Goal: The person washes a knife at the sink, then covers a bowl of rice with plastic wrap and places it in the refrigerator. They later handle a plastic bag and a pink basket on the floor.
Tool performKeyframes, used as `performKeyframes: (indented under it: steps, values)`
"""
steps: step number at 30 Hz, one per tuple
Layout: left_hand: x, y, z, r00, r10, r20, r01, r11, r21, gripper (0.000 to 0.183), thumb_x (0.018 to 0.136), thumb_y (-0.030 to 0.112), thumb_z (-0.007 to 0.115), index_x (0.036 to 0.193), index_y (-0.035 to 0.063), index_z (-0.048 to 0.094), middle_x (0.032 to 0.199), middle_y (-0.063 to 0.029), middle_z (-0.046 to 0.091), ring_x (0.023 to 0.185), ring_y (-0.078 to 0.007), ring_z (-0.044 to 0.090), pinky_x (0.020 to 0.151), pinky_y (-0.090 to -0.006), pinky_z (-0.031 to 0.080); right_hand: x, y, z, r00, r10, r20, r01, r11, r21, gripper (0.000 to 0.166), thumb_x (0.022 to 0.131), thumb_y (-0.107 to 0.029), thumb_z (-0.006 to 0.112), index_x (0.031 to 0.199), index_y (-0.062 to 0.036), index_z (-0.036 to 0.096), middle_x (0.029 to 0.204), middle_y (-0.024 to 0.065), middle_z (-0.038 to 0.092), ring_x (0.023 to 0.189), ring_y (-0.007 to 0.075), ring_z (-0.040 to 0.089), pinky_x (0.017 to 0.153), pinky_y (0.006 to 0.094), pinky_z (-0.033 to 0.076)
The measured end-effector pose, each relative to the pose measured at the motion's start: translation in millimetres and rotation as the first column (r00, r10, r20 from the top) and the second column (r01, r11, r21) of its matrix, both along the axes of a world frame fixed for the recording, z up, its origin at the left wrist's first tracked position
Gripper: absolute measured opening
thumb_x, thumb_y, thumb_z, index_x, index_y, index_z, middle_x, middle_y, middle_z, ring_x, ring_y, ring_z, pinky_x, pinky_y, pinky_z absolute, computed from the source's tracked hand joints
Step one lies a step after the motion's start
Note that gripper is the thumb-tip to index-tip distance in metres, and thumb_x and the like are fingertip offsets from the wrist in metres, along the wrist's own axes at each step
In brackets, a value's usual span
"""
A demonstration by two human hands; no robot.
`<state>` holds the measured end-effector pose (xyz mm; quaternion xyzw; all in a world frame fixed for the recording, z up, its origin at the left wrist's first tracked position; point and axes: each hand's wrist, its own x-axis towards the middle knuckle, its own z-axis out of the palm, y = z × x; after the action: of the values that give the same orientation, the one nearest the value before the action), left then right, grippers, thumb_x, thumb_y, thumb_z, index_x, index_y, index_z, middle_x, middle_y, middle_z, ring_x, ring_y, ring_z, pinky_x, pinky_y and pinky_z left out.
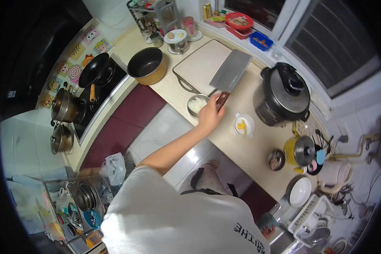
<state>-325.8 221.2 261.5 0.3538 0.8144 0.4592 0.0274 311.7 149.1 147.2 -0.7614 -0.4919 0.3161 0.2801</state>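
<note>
My left hand [211,114] is closed round the brown handle of a cleaver [231,70], whose broad blade lies over the right side of a pale cutting board [204,65]. Beside that hand, a metal bowl [190,109] holds chopped white pieces. A small white dish [248,122] with yellow pieces sits to its right. At the lower right, my right hand [268,231] is partly hidden by my shirt, with its fingers round a grey-green cloth or sponge [267,220] beside the sink.
A deep pot [149,73] stands left of the board, near a frying pan [96,68] on the stove. To the right are a pressure cooker [284,95], a yellow pot [294,150], a metal bowl [276,160] and a dish rack [303,214]. Baskets line the windowsill.
</note>
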Motion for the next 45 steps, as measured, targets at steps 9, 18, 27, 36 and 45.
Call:
performKeyframes:
  steps: [9, 18, 27, 36, 45]
  values:
    - [-140.7, 154.6, -113.2, 0.95, 0.312, 0.008, -0.278, 0.856, -0.436, 0.029, 0.088, 0.02, 0.049, 0.114, 0.0072, 0.045, 0.097, -0.0168, 0.058, 0.085, -0.0326, 0.062, 0.072, -0.0437, 0.051, 18.4, 8.1, -30.0, 0.997, 0.023, 0.072, -0.018, 0.997, -0.07, 0.04, 0.087, -0.013, 0.057, 0.124, -0.0116, 0.043, 0.088, 0.0123, 0.059, 0.073, 0.0189, 0.059, 0.061, 0.0301, 0.049]
    - [-154.4, 129.5, -89.8, 0.963, 0.251, -0.094, -0.268, 0.915, -0.302, 0.04, 0.074, 0.023, 0.06, 0.112, 0.0098, 0.057, 0.119, -0.0163, 0.048, 0.11, -0.0332, 0.047, 0.09, -0.0483, 0.038, -10.1, -29.8, 3.8, 0.999, -0.04, 0.031, 0.038, 0.997, 0.067, 0.032, 0.086, -0.009, 0.056, 0.118, -0.008, 0.05, 0.092, 0.0113, 0.057, 0.075, 0.0179, 0.061, 0.06, 0.0287, 0.052]
    - [-137.6, -41.7, -103.8, 0.818, 0.571, 0.065, -0.566, 0.82, -0.081, 0.032, 0.075, 0.02, 0.06, 0.104, 0.0072, 0.058, 0.104, -0.0162, 0.054, 0.101, -0.032, 0.051, 0.09, -0.04, 0.039, 2.4, -41.9, -11.5, 0.995, -0.082, -0.048, 0.081, 0.996, -0.026, 0.03, 0.086, -0.008, 0.053, 0.116, -0.0052, 0.051, 0.081, 0.0106, 0.06, 0.065, 0.0164, 0.06, 0.058, 0.0267, 0.05]
    - [-86.8, -69.9, -148.5, 0.465, 0.252, 0.849, -0.21, 0.963, -0.17, 0.052, 0.089, 0.022, 0.047, 0.129, 0.0044, 0.02, 0.105, -0.02, 0.054, 0.073, -0.025, 0.063, 0.057, -0.0396, 0.054, 7.2, -20.5, -4.1, 0.996, 0.0, -0.084, -0.011, 0.991, -0.134, 0.032, 0.086, -0.007, 0.053, 0.118, -0.0055, 0.049, 0.085, 0.0079, 0.058, 0.069, 0.0143, 0.059, 0.058, 0.0248, 0.048]
    - [-33.9, -8.6, -158.5, 0.341, 0.144, 0.929, -0.173, 0.981, -0.088, 0.05, 0.087, 0.011, 0.043, 0.126, 0.004, 0.011, 0.1, -0.0244, 0.054, 0.062, -0.0245, 0.065, 0.054, -0.0307, 0.057, -20.7, -44.1, 7.7, 1.0, -0.012, -0.024, 0.009, 0.994, -0.112, 0.031, 0.087, -0.007, 0.053, 0.117, -0.0073, 0.051, 0.083, 0.0055, 0.058, 0.069, 0.0118, 0.057, 0.06, 0.0246, 0.047]
